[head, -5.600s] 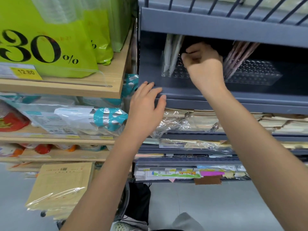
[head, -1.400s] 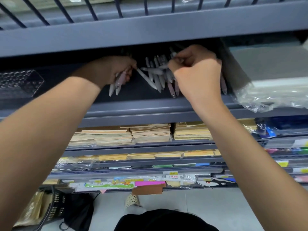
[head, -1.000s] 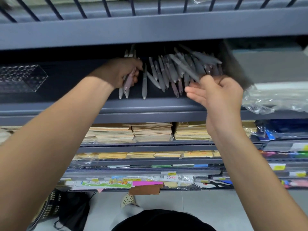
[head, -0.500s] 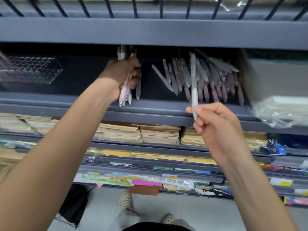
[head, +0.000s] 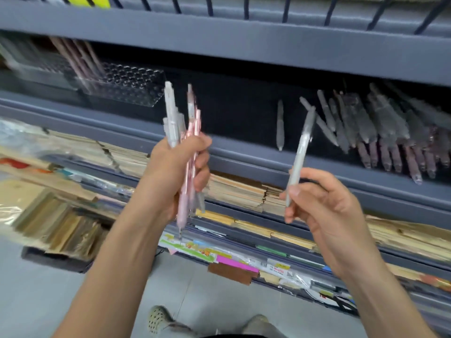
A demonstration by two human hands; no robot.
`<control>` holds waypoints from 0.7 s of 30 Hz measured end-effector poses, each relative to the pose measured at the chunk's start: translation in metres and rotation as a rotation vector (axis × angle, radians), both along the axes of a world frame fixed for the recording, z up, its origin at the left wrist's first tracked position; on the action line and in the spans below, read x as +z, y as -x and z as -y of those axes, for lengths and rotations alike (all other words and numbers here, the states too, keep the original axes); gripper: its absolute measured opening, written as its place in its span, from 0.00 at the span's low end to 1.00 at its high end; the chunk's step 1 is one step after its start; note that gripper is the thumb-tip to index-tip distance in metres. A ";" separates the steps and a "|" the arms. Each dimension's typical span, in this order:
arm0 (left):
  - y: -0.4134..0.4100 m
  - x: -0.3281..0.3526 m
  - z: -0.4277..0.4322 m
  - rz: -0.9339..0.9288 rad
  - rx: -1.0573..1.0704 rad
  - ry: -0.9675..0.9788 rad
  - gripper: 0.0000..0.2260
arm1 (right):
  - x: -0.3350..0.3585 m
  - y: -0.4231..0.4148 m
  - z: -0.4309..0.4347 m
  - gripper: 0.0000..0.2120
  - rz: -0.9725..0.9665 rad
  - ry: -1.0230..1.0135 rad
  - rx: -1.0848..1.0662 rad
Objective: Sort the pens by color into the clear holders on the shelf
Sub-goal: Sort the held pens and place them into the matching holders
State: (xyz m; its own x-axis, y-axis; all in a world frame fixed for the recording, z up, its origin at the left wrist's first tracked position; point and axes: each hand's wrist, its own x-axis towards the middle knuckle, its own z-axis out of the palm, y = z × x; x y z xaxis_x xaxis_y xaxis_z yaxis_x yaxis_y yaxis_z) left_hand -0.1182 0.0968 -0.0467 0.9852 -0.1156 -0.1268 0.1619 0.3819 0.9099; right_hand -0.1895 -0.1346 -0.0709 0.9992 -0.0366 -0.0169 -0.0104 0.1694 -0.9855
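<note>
While my left hand (head: 180, 172) clamps a pen bundle (head: 181, 128), my right hand (head: 324, 208) pinches one seemingly light, stiff pen (head: 301, 152) near its tip.

Tan paper stacks (head: 239, 191); pink label (head: 233, 262) touching brown label (head: 229, 273); yellow sign (head: 85, 0) top left; grey floor (head: 36, 301).

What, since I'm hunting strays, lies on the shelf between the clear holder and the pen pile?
A lone grey pen lies there, nearer the pen pile than the clear holder, in the head view.
</note>
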 end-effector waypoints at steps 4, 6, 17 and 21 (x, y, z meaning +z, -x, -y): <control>0.024 -0.011 -0.070 0.030 0.151 -0.005 0.07 | 0.000 -0.012 -0.060 0.12 -0.014 0.034 0.085; 0.034 -0.015 -0.107 0.030 0.218 -0.024 0.07 | 0.001 -0.018 -0.097 0.13 -0.029 0.033 0.119; 0.030 -0.019 -0.329 0.014 0.321 -0.144 0.08 | -0.001 -0.055 -0.322 0.14 0.011 0.000 0.248; 0.011 -0.013 -0.385 -0.006 0.284 -0.145 0.10 | 0.009 -0.075 -0.387 0.11 0.046 0.012 0.201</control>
State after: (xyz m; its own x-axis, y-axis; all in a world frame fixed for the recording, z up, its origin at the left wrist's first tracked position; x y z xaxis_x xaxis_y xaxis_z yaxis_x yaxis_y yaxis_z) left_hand -0.1289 0.4816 -0.0598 0.9746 0.1840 -0.1276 0.0728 0.2786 0.9576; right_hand -0.1143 0.2519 -0.0624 0.9862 0.1633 0.0280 0.0021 0.1564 -0.9877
